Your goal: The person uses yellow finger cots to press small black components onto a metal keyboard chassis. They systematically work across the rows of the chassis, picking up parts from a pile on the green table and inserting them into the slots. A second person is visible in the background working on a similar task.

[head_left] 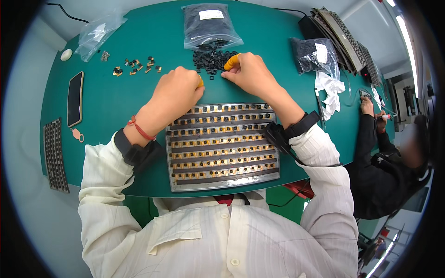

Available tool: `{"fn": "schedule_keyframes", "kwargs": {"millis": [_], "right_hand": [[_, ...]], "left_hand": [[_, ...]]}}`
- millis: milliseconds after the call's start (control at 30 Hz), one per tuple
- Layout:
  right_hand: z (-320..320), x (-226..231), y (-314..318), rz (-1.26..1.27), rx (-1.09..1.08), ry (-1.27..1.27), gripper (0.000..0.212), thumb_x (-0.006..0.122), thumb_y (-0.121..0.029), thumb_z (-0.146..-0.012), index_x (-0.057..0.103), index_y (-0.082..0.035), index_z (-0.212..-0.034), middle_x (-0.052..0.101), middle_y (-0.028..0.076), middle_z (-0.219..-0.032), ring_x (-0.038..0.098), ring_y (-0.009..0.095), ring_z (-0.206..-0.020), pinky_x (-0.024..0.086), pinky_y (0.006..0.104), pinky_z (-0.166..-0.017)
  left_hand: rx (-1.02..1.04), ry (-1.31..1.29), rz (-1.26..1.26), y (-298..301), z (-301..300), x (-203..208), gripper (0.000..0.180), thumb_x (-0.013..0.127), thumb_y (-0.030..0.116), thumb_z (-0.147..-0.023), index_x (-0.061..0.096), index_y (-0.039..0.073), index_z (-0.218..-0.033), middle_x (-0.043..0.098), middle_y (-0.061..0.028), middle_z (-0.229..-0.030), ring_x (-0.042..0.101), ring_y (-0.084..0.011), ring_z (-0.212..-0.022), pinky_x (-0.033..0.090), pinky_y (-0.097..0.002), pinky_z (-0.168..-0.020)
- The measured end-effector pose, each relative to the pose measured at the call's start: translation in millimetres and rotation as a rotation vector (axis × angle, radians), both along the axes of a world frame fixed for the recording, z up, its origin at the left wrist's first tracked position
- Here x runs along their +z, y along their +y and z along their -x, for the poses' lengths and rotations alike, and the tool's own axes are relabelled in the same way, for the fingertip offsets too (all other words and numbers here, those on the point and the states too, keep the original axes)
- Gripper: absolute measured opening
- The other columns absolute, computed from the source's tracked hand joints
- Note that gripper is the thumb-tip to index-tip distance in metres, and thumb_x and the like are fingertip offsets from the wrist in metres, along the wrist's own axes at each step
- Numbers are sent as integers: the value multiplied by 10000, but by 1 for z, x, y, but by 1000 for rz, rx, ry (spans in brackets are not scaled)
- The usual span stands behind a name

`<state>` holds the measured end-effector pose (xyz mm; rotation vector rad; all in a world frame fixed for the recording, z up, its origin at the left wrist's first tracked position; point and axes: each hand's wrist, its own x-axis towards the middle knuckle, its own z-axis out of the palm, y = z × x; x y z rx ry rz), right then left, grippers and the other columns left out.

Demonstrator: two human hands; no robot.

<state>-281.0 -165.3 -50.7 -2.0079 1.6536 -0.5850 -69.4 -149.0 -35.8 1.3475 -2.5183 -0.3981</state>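
My left hand (177,90) is closed just above the far left corner of a metal tray (225,184). Its fingertips are mostly hidden behind the hand, though a bit of yellow finger cot shows. At the right edge of a heap of small black plastic parts (209,61), my right hand (252,74) has thumb and forefinger drawn together, with a yellow finger cot (232,61) on one finger. Whatever either hand grips is too small or hidden to make out. Rows of small black and gold pieces (222,140) fill the tray.
Loose black and gold pieces (134,66) lie left of the heap. Behind it stands a bag of black parts (204,28); another bag (313,55) lies right, near stacked trays (338,39). A phone (75,98) rests at left. A co-worker (380,171) sits at right.
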Motion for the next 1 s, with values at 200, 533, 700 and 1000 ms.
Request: {"fn": "schedule_keyframes", "kwargs": {"millis": [200,533,700,1000], "right_hand": [[-4,8,11,-22,189,-28,198,724,-76,-794,719,46,-951,706,182,-798,693,280,-726,545,362,-693],[7,14,19,-62,150,-24,186,738,-69,-804,724,51,-946,731,163,-843,717,221,-767,565,319,-718],[-11,10,19,-17,185,-1,182,745,-83,-786,721,49,-909,715,168,-789,706,251,-730,554,333,-689],[-22,1,28,85,101,-35,105,698,-47,-747,701,52,-780,673,230,-743,689,365,-731,547,415,-688]], "left_hand": [[73,-34,13,-4,-14,-6,213,707,142,-845,679,-67,-814,674,-233,-798,658,-380,-722,539,-420,-659],[23,145,-140,-4,-6,-6,224,754,118,-797,700,-73,-901,702,-181,-814,682,-296,-723,539,-363,-665],[49,90,-48,-8,1,-15,205,751,113,-780,703,-72,-853,684,-154,-725,669,-301,-681,533,-379,-636],[-91,197,-171,27,0,9,149,713,81,-743,685,-56,-793,650,-163,-704,652,-312,-646,512,-383,-594]]}}
